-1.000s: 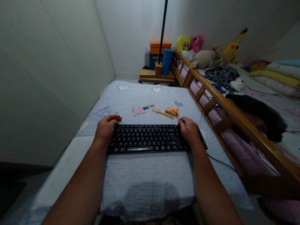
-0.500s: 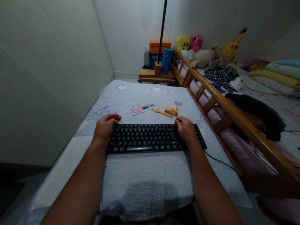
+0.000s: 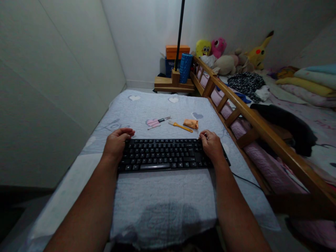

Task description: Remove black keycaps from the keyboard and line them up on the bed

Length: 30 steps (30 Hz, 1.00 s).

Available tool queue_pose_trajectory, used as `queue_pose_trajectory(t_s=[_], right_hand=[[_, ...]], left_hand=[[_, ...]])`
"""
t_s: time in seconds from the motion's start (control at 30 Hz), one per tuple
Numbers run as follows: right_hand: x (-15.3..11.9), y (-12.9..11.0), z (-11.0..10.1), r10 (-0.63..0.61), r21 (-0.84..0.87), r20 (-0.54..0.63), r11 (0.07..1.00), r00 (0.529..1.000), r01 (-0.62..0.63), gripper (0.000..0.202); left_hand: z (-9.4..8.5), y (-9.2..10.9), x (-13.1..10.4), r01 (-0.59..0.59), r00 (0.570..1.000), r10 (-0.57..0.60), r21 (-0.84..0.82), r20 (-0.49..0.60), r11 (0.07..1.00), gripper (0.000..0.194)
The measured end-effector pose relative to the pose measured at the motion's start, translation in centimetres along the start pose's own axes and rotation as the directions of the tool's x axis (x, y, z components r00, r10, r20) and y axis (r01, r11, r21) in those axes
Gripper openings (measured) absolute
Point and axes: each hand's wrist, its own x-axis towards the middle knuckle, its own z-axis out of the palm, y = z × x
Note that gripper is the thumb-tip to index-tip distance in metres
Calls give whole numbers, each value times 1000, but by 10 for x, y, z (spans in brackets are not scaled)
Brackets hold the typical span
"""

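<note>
A black keyboard (image 3: 165, 154) lies flat on a pale quilted cover (image 3: 162, 196) with heart prints. My left hand (image 3: 116, 144) grips the keyboard's left end, fingers curled over its far edge. At the right end, my right hand (image 3: 212, 146) holds the keyboard the same way, covering the keys there. A thin black cable (image 3: 244, 179) trails off to the right from under my right wrist.
Beyond the keyboard lie a pink-handled tool (image 3: 156, 121), a yellow-handled brush (image 3: 180, 126) and an orange cloth (image 3: 190, 123). A wooden bed rail (image 3: 252, 119) runs along the right, with bedding and plush toys (image 3: 228, 56) behind it. A black pole (image 3: 179, 38) on a wooden base and boxes stand at the far end.
Both hands stay on the keyboard's ends. The right hand shifted slightly left and back again; the view drifted a little.
</note>
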Motion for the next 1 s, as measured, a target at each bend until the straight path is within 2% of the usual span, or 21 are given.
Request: queue_pose_trajectory(t_s=[0.23,1.0], right_hand=[[-1,2,4,-30,9,4,1000,1000,30,19],[-5,-2,-3,-53,28,54,998,997,51,18]], left_hand=[[1,0,0,6,1000,-5,76,-10,997,26],[2,5,-6,16,1000,-14,103,-19,995,25]])
